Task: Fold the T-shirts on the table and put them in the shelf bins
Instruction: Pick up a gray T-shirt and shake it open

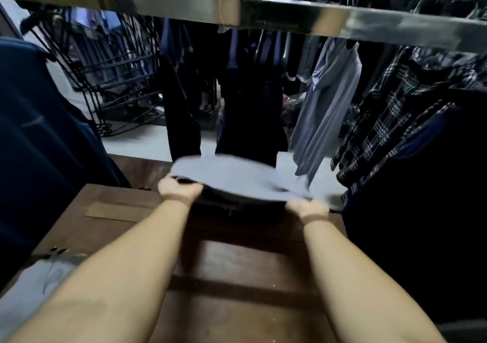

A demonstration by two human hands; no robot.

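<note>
The count was: two hands (left hand (179,189), right hand (307,208)), one folded grey T-shirt (232,176), one wooden table (237,263), one metal rail (290,18), one black wire rack (118,79), one pale hanging shirt (329,97), one plaid shirt (390,121).

Pale grey T-shirt (232,175) (brown table (237,263))

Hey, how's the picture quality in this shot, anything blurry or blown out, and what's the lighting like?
Head view: motion blur smears the grey T-shirt and both the left hand and the right hand gripping it. Head view: the lighting is dim, and the dark garment on the right is nearly black. Head view: the metal rail overhead shows bright glare streaks.
</note>
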